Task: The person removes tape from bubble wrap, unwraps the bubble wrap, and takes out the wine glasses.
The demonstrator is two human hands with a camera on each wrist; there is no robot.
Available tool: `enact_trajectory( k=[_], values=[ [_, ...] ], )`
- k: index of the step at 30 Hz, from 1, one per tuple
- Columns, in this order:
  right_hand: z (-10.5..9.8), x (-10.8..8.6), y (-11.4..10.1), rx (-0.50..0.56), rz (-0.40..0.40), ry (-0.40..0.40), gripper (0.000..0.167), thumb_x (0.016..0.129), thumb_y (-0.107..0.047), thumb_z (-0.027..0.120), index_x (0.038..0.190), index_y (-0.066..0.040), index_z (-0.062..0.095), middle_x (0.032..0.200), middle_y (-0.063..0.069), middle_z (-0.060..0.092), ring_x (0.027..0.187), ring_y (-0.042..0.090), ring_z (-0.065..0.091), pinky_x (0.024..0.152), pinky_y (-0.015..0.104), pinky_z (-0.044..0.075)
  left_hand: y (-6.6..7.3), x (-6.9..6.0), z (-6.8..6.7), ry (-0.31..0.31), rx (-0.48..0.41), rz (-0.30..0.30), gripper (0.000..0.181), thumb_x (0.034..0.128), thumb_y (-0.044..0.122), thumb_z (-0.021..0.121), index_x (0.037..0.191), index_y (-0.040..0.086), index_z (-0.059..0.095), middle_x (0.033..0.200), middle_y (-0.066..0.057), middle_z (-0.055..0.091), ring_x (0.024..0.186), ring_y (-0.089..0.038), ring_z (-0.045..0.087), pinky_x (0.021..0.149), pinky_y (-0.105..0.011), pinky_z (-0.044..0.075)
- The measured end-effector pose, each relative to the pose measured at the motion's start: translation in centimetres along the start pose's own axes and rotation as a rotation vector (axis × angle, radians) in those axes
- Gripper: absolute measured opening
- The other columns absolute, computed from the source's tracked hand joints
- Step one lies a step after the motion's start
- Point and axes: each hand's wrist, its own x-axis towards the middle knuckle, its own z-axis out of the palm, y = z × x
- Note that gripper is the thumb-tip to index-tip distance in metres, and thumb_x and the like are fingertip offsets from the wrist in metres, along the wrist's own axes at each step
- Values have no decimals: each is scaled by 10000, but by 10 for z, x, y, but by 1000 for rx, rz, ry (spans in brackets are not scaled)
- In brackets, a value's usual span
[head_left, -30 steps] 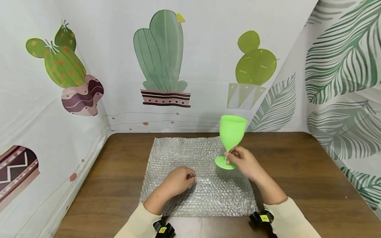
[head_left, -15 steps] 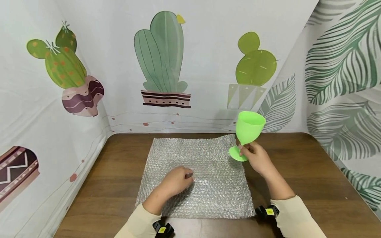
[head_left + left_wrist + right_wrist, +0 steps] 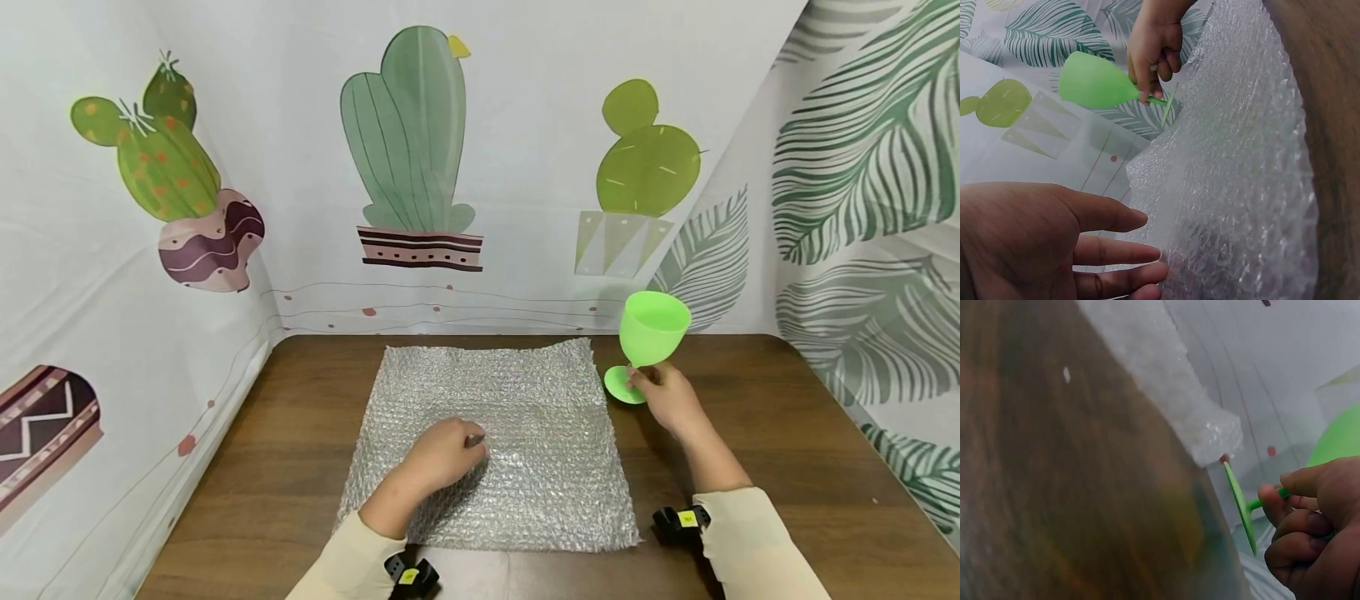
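A bright green plastic goblet (image 3: 654,329) is held up by its stem in my right hand (image 3: 669,400), tilted with its bowl leaning to the right. In the right wrist view, thumb and fingers pinch the stem just above the goblet's round foot (image 3: 1241,509). A sheet of bubble wrap (image 3: 517,417) lies flat on the brown wooden table. Over its left part is my left hand (image 3: 446,452), which holds nothing. The left wrist view shows that hand's fingers (image 3: 1116,250) loosely extended close to the wrap; whether they touch it I cannot tell.
The brown table (image 3: 780,433) extends on both sides of the wrap. A white cloth backdrop (image 3: 525,125) with printed cacti and leaves hangs behind the table and along its sides. Black cameras are strapped at both wrists.
My right hand has carried the goblet to the right, from above the wrap to beyond its right edge. The wrap's far right corner now shows. My left hand has barely moved.
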Motion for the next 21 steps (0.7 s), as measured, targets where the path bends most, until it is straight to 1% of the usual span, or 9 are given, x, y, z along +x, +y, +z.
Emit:
enact_trajectory(
  k=[2,4,5,8,15,21],
  values=[
    [0,1,5,-5,16,-7,409,1080,-317,466,1287,18,573,1102,233,699,1164,432,588,960,534,462,0,-1,0,4,-5,-8,201,963,207,618,1003,59,747,962,-84,737,937,-272,668,840,-446,552],
    [0,3,10,-9,28,-4,404,1079,-308,471,1289,21,573,1106,244,699,1184,452,577,982,566,451,0,-2,1,9,-13,-18,282,965,216,618,1155,44,736,1142,-121,740,1101,-329,669,963,-499,535],
    [0,3,12,-8,30,-4,401,1078,-300,473,1290,26,572,1109,251,697,1186,458,577,990,574,448,0,-2,1,8,-18,-21,310,968,219,615,1190,31,723,1189,-139,729,1145,-351,657,992,-516,522],
    [0,4,15,-14,32,6,390,1075,-281,482,1279,37,577,1118,269,696,1194,475,573,1008,590,438,-1,-2,2,8,-27,-24,327,976,222,606,1208,19,713,1213,-155,719,1166,-366,649,1010,-526,512],
    [0,5,21,-19,51,18,400,1069,-295,487,1249,51,575,1198,311,656,1278,525,495,1043,626,403,0,-2,2,18,-25,-22,326,974,218,603,1204,16,713,1205,-161,721,1161,-371,650,1009,-529,511],
    [2,5,25,1,59,10,389,1070,-278,480,1278,42,554,1224,313,639,1270,497,506,1034,588,421,0,-2,3,17,-21,-27,329,979,225,595,1210,22,711,1203,-153,722,1164,-373,648,1011,-526,511]
  ],
)
